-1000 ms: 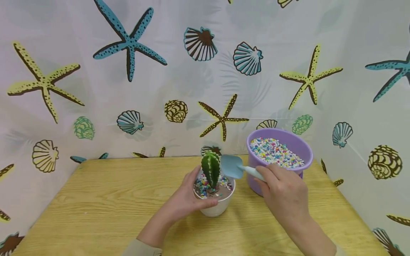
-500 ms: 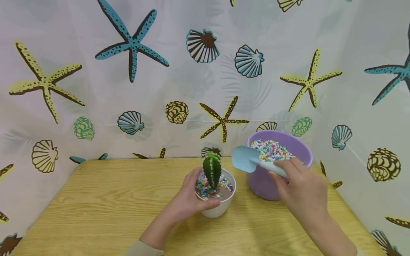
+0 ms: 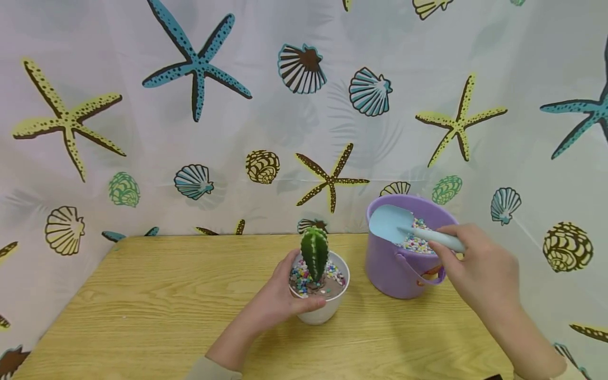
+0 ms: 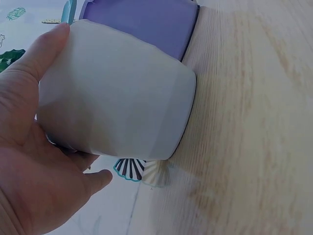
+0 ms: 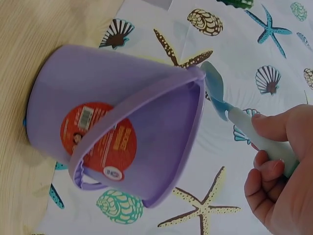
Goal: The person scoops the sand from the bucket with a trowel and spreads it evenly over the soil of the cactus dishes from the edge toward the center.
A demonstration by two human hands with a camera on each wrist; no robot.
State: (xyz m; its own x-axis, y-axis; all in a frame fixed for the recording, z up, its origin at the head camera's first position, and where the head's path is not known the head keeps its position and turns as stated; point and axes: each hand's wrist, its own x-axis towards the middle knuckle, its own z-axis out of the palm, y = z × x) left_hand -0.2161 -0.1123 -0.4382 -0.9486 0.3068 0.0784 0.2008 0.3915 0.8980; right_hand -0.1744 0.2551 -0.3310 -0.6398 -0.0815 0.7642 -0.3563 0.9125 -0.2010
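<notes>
While the left hand (image 3: 280, 298) grips the white pot (image 3: 323, 312) from about nine o'clock, its thumb along the front and its fingers round the side, the right hand (image 3: 489, 269) pinches the handle of a pale blue trowel (image 3: 413, 231). A green cactus (image 3: 314, 254) stands upright in the pot, with coloured beads (image 3: 300, 277) beside and behind it; brown soil (image 3: 333, 288) shows at four o'clock from its base.

At two o'clock from the pot, and apart from it, a purple bucket (image 3: 391, 274) stands on the wooden counter (image 3: 190, 306), holding a mass of small multicoloured pebbles (image 3: 419, 244). The trowel's blade lies over the bucket's opening toward ten o'clock — whether it touches the rim I cannot tell — and its handle points between three and four o'clock. The bucket's bail (image 5: 132, 104) hangs across a red label (image 5: 122, 149). At twelve o'clock, behind everything, hangs a starfish-and-shell curtain (image 3: 256, 121).
</notes>
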